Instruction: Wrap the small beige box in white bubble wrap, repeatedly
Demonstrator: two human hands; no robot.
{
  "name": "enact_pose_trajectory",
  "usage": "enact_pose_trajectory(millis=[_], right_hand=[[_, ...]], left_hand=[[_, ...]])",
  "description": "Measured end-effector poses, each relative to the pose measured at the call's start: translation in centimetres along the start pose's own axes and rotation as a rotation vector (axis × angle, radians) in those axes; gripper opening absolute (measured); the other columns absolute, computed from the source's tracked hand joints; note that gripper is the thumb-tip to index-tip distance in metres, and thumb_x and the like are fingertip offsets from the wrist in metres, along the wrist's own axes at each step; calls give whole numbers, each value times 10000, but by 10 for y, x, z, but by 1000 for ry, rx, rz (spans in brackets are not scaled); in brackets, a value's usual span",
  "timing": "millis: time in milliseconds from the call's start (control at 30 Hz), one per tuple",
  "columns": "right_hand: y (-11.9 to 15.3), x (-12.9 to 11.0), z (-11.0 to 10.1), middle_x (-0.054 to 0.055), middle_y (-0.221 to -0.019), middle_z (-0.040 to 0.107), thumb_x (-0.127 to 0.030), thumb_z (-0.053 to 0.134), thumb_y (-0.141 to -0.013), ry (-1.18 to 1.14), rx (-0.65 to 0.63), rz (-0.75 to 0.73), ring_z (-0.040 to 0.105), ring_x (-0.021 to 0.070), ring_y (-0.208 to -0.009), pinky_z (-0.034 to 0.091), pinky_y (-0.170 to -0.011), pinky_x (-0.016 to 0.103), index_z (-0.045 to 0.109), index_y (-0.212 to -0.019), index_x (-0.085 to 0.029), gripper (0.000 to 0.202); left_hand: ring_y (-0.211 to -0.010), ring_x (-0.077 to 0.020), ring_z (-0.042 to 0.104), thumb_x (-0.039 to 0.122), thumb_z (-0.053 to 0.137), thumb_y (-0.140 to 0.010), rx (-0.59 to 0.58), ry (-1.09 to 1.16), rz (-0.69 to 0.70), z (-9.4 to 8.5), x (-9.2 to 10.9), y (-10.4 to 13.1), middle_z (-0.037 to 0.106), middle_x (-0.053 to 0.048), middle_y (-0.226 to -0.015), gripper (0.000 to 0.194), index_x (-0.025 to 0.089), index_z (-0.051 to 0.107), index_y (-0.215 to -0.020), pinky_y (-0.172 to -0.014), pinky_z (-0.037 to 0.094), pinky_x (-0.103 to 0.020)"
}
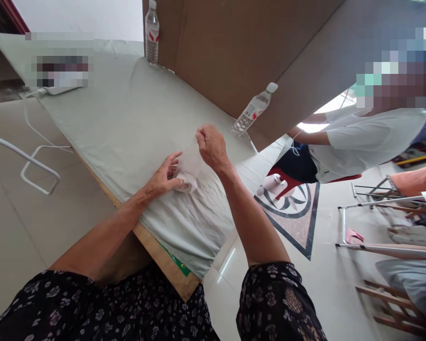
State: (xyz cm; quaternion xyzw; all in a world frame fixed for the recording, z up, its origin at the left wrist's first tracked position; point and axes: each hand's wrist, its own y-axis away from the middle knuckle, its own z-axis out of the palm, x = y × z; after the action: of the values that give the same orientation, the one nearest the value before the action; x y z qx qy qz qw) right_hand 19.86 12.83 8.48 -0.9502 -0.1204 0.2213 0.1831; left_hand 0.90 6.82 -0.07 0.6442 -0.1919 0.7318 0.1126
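Note:
On the cloth-covered table [113, 109], my left hand [163, 176] has its fingers apart, with the thumb touching a small whitish roll or bundle [185, 183]. Up and to the right, my right hand [212, 144] is closed, fingers curled in. A thin, translucent sheet or film seems to stretch between the bundle and my right hand, but it is faint and blurred. What the right fingers pinch is too small to make out.
One water bottle [152, 35] stands by a large cardboard panel [227, 47]; another bottle [253, 110] is right of my right hand. A pixelated object lies at the table's far left. At right are a seated person in white [362, 142] and metal-framed stools.

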Motion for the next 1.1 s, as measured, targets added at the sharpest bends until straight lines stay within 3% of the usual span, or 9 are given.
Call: enact_pose_trajectory(millis=[167, 333, 367, 500, 600, 700, 867, 1000, 1100], right_hand=[[-20, 21, 14, 52, -954, 685, -235, 483, -983, -96, -3, 140, 592, 191, -894, 454, -871, 331, 580, -850, -222, 165], [17, 19, 5, 25, -939, 690, -337, 514, -999, -266, 248, 242, 605, 165, -850, 470, -840, 317, 629, -979, -221, 164], [30, 14, 2, 9, -891, 680, -394, 521, -1006, -303, 243, 243, 599, 158, -811, 469, -803, 307, 631, -994, -226, 202], [73, -12, 7, -4, -807, 674, -583, 702, -878, -278, -39, 245, 589, 154, -716, 456, -706, 293, 647, -976, -231, 370], [83, -20, 23, 15, -876, 704, -493, 754, -833, -189, -100, 279, 618, 171, -755, 477, -732, 309, 647, -974, -230, 317], [82, -11, 32, -6, -789, 674, -363, 597, -910, -361, -23, 333, 607, 158, -738, 488, -734, 303, 621, -842, -234, 148], [90, 14, 30, -20, -745, 640, -421, 582, -877, -811, 212, 456, 587, 129, -675, 520, -707, 288, 621, -837, -228, 201], [97, 15, 32, -15, -761, 656, -453, 634, -822, -943, 240, 493, 587, 120, -647, 518, -689, 289, 642, -860, -219, 237], [98, 11, 33, -13, -776, 678, -462, 664, -821, -982, 239, 446, 600, 122, -654, 518, -689, 289, 670, -876, -223, 246]], left_hand=[[-1066, -225, 640, 345, 760, -669, 30, 52, -36, -3, 3, 1, 624, -124, -1341, 722, 213, 555, -1349, -932, 541, -385], [-1205, -272, 648, 329, 710, -692, 70, 116, -136, -3, -1, 0, 715, -120, -1250, 643, 152, 640, -1306, -1070, 499, -437], [-1253, -288, 635, 327, 715, -680, 82, 130, -144, -3, -1, -1, 712, -127, -1289, 676, 146, 640, -1327, -1106, 483, -456], [-1393, -343, 569, 344, 728, -684, 61, 199, -156, 0, 2, -2, 688, -137, -1390, 706, 154, 655, -1360, -1207, 419, -517], [-1390, -351, 581, 370, 709, -721, 40, 255, -156, -2, 6, -2, 700, -145, -1370, 631, 164, 679, -1316, -1204, 428, -536], [-1336, -321, 620, 368, 679, -736, 70, 244, -120, -7, 6, -4, 707, -149, -1338, 562, 173, 684, -1263, -1173, 456, -518], [-1231, -270, 639, 423, 668, -764, 211, -15, 4, -11, 5, -4, 680, -125, -1300, 527, 191, 667, -1237, -1047, 529, -434], [-1062, -238, 652, 521, 704, -763, 401, -423, 86, -8, 15, 3, 635, -120, -1268, 456, 187, 693, -1072, -882, 560, -373], [-851, -187, 635, 540, 713, -782, 414, -723, 72, 0, 33, 6, 662, -82, -1121, 445, 197, 683, -1064, -844, 559, -363]])
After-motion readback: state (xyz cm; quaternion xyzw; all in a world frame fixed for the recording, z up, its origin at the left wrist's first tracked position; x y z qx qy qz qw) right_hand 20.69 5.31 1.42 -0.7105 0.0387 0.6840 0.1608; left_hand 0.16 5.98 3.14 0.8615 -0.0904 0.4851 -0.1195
